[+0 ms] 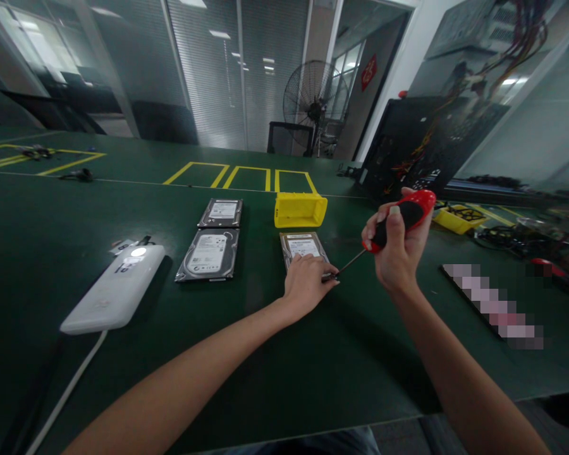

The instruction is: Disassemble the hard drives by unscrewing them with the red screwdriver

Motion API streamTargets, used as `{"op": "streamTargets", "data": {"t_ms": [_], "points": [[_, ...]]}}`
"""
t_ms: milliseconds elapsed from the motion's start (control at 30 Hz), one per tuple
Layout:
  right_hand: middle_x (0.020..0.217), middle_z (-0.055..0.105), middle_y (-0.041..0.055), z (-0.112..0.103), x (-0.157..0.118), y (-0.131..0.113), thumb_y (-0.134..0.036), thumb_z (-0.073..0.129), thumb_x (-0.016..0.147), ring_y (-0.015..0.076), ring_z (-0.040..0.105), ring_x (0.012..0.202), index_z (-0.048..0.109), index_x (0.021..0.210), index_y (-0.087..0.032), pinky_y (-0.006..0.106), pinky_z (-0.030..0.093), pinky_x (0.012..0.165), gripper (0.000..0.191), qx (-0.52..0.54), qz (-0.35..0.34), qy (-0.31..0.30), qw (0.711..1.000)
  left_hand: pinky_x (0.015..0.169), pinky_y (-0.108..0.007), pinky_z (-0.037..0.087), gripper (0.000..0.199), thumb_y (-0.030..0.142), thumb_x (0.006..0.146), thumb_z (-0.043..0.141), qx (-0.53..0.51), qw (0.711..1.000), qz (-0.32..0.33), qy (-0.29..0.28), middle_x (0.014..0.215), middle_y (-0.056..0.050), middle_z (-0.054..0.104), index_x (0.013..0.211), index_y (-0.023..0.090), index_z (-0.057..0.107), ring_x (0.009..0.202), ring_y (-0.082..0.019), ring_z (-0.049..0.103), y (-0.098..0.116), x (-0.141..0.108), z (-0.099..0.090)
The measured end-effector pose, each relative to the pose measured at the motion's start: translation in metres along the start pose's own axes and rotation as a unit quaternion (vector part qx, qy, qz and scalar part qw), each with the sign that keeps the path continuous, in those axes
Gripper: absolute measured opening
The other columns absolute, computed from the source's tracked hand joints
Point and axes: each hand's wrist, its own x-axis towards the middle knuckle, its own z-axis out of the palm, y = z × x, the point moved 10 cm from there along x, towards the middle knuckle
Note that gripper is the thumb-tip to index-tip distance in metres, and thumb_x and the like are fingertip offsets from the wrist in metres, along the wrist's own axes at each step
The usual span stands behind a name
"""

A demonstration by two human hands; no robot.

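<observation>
A hard drive (302, 242) with a white label lies on the green table, its near end covered by my left hand (307, 278). The fingers of that hand curl over the drive and grip it near its right corner. My right hand (401, 243) is wrapped round the red and black handle of a screwdriver (351, 262). The shaft slants down to the left, and its tip meets the drive's near right corner beside my left fingertips. What lies exactly under the tip is hidden. Just behind this drive stands a yellow bin (299, 212), its open side facing me.
Two more hard drives, a near one (208, 254) and a far one (220, 213), lie left of centre. A white cabled device (116, 291) rests further left. On the right are a blurred-out flat object (493, 306), another yellow bin (459, 218) and an open computer case (403, 145).
</observation>
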Motion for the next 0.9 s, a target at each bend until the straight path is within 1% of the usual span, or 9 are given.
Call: {"op": "streamTargets", "data": {"t_ms": [267,467,700,900], "points": [[0.075,0.044,-0.0051,0.003,-0.002,-0.002,-0.039,0.061,0.081,0.0058,0.044,0.05,0.039,0.111,-0.03,0.019,0.036,0.04,0.038,0.003,-0.002,-0.008,1.0,0.081,-0.04,0.04,0.019,0.034,0.081,0.065,0.001,1.0,0.003,-0.005,0.089,-0.001,0.069,0.098,0.026,0.07,0.088,-0.022,0.059,0.001,-0.001,0.0],[0.077,0.044,-0.0047,0.006,-0.002,-0.003,-0.035,0.061,0.082,0.0063,0.045,0.052,0.042,0.11,-0.031,0.019,0.036,0.041,0.034,0.013,0.005,-0.017,1.0,0.081,-0.04,0.039,0.019,0.035,0.082,0.065,0.003,1.0,0.002,-0.009,0.09,-0.001,0.069,0.097,0.026,0.07,0.089,-0.022,0.059,0.002,-0.001,-0.001],[0.08,0.045,-0.003,0.014,0.0,0.0,-0.047,0.056,0.082,0.0083,0.046,0.056,0.047,0.107,-0.032,0.021,0.039,0.043,0.03,0.02,0.039,-0.053,0.998,0.083,-0.04,0.038,0.018,0.035,0.082,0.064,0.005,1.0,-0.011,-0.017,0.089,-0.001,0.068,0.097,0.027,0.07,0.089,-0.022,0.059,0.0,0.0,0.0],[0.082,0.046,-0.0023,0.017,-0.001,0.002,-0.046,0.057,0.082,0.0079,0.048,0.059,0.047,0.108,-0.03,0.02,0.041,0.044,0.032,0.02,0.049,-0.058,0.997,0.084,-0.04,0.037,0.018,0.035,0.081,0.065,0.001,1.0,-0.016,-0.02,0.091,-0.001,0.069,0.096,0.026,0.07,0.091,-0.022,0.059,0.0,0.0,0.0]]}}
